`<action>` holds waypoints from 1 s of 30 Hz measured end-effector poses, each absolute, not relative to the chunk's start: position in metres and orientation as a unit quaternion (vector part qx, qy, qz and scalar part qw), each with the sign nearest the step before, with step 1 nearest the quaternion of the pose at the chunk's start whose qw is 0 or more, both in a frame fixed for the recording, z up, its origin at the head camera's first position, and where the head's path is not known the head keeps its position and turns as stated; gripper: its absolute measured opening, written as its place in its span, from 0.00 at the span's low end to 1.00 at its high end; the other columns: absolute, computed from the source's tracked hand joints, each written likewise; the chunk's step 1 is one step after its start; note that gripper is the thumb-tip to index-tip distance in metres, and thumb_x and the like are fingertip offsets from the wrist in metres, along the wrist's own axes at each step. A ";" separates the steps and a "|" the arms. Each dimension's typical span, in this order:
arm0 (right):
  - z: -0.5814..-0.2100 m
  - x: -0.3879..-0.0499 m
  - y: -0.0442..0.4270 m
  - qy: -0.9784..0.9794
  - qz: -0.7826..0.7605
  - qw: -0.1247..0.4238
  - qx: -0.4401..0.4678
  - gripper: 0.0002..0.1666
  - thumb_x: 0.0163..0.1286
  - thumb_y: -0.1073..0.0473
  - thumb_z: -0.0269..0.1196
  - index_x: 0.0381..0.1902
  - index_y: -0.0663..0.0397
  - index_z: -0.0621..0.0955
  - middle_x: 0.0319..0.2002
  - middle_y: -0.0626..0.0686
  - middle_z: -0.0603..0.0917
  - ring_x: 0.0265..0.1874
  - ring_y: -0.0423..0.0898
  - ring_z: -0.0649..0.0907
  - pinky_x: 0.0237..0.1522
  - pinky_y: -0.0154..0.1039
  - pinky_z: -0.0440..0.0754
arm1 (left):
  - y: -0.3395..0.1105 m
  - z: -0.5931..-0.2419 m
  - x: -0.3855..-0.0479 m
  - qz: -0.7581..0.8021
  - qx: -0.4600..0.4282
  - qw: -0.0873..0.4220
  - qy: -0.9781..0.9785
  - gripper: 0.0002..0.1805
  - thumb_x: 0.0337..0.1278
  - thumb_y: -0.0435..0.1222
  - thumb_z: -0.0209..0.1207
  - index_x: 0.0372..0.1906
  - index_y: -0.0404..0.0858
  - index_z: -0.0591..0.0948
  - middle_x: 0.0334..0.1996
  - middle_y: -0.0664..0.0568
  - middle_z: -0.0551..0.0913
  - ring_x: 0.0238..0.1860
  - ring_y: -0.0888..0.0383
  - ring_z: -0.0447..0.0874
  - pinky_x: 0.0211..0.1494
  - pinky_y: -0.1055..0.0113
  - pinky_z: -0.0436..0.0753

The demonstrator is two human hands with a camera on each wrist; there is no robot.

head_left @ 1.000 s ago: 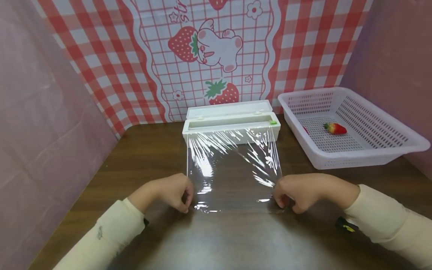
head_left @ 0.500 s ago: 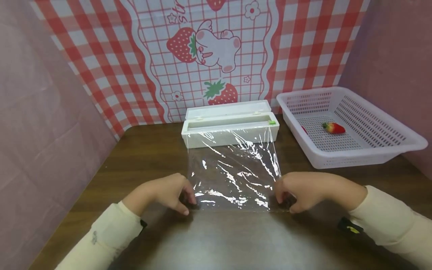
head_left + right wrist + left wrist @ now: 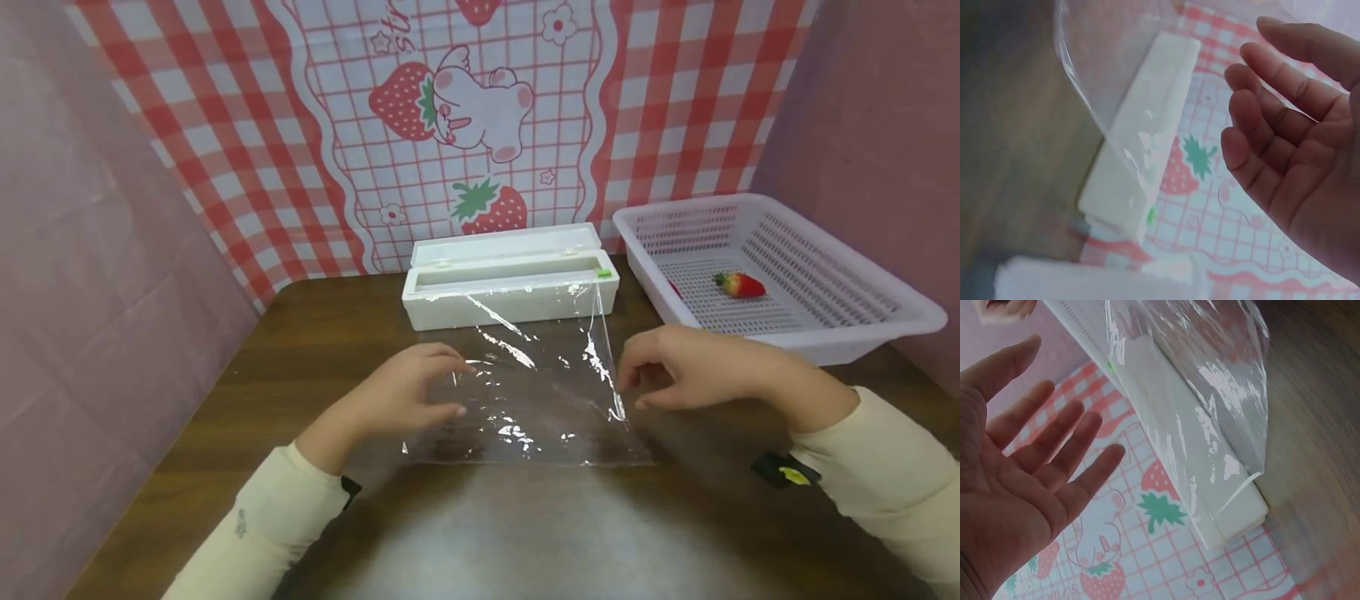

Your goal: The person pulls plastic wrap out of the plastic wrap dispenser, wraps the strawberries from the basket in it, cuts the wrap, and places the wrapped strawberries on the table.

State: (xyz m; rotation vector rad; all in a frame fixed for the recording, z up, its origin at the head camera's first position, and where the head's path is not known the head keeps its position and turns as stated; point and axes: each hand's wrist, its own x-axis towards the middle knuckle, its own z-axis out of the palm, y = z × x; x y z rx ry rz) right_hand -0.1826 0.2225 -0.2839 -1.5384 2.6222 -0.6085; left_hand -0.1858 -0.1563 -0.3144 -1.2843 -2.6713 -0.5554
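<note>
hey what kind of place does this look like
Probably a staged tabletop booth: a strawberry-print checked cloth hangs behind a wood-grain table, and plain pinkish sheets close off both sides.

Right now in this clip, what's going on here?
A person is working with a sheet of clear film that runs from an open white box out over the brown table. Neither hand grips it: the left hand is at its left side and the right hand by its right edge, fingers loose. A white basket with a strawberry inside stands to the right.
</note>
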 end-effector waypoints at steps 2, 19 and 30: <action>-0.276 -0.186 0.228 0.847 -0.191 0.014 -0.497 0.15 0.55 0.63 0.73 0.37 0.42 0.82 0.34 0.35 0.79 0.32 0.35 0.77 0.34 0.35 0.81 | -0.154 -0.315 -0.186 -0.182 -0.428 0.076 -0.882 0.24 0.49 0.41 0.72 0.54 0.41 0.82 0.52 0.50 0.79 0.55 0.54 0.76 0.61 0.57 0.74; -0.225 -0.227 0.272 0.922 -0.147 0.059 -0.353 0.11 0.58 0.59 0.72 0.39 0.49 0.84 0.32 0.41 0.82 0.31 0.38 0.79 0.35 0.34 0.81 | -0.146 -0.315 -0.190 -0.175 -0.451 0.094 -0.870 0.27 0.47 0.42 0.73 0.54 0.38 0.81 0.54 0.47 0.78 0.56 0.51 0.75 0.61 0.55 0.75; -0.216 -0.257 0.290 0.939 -0.160 0.085 -0.292 0.11 0.60 0.61 0.71 0.41 0.53 0.83 0.33 0.47 0.82 0.33 0.43 0.79 0.34 0.36 0.82 | -0.145 -0.313 -0.190 -0.165 -0.449 0.088 -0.874 0.27 0.47 0.43 0.72 0.54 0.38 0.81 0.54 0.46 0.78 0.57 0.50 0.75 0.63 0.55 0.73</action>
